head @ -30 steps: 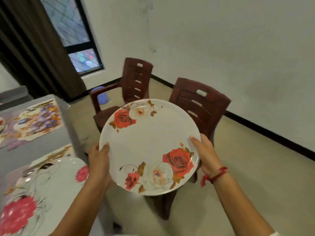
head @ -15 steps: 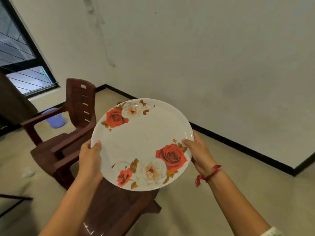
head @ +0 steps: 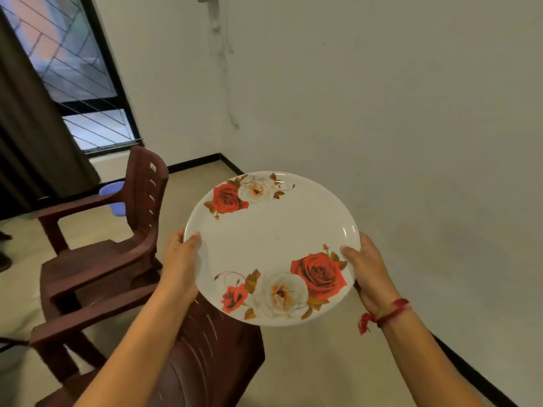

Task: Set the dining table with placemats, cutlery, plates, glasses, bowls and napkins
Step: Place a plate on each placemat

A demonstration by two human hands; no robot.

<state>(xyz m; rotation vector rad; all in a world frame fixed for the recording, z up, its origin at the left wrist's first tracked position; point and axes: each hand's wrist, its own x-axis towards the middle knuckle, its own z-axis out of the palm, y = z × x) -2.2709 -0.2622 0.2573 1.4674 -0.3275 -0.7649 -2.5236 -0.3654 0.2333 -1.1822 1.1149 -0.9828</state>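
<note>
Beige floor [head: 338,377], brown chairs [head: 102,259], blue bucket [head: 110,188]

left arm: bare, comes in from the bottom left of my view, stretched out in front of me
left hand [head: 180,261]: gripping the left rim of the plate [head: 273,236], thumb over the top edge, fingers tucked underneath so I can't see them
right arm: bare too, reaching in from the bottom right
right hand [head: 368,273]: on the opposite rim, thumb on top, fingers hidden under
right wrist: red thread [head: 388,314] tied round it, frayed end dangling
both hands: roughly level with each other
</note>
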